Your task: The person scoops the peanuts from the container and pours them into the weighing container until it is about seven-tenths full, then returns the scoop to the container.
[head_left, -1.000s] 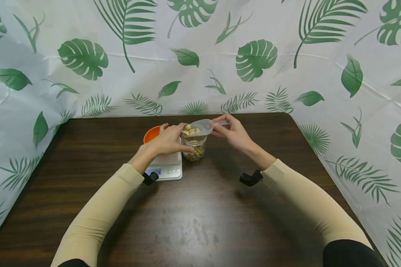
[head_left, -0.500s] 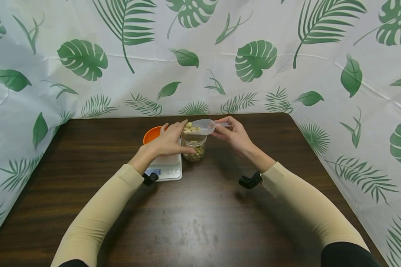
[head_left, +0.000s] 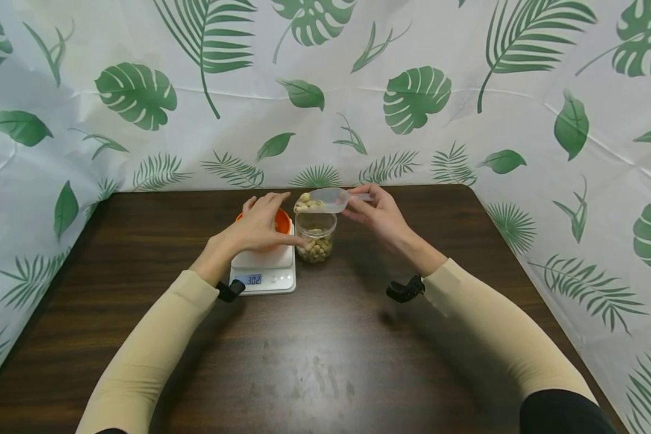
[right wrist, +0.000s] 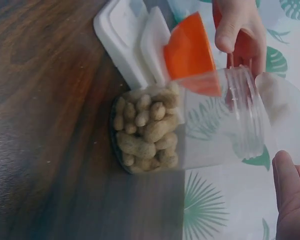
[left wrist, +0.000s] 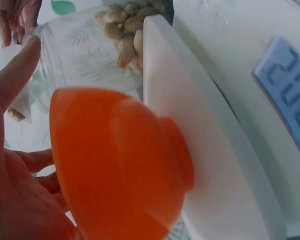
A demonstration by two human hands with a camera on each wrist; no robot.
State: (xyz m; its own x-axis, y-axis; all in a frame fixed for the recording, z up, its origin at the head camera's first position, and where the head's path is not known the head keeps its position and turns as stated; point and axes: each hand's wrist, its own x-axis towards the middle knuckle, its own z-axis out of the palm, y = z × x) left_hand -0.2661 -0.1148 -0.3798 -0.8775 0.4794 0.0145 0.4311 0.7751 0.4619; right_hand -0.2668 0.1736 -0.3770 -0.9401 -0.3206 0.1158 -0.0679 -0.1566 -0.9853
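Observation:
My right hand pinches the handle of a translucent scoop, which holds several unshelled peanuts above the mouth of a clear jar. More peanuts lie in the bottom of the jar. My left hand hovers by an orange bowl, fingers spread over its far side, thumb pointing toward the jar. In the head view this hand hides much of the bowl. The bowl stands on a white kitchen scale, whose display appears to read 302.
The jar stands close against the scale's right side on the dark wooden table. A white curtain with green leaf prints hangs behind the table and along its sides.
My left hand has moved left, away from the jar's rim and over the bowl. The scoop has risen slightly above the jar. The display changed from about 304 to 302.

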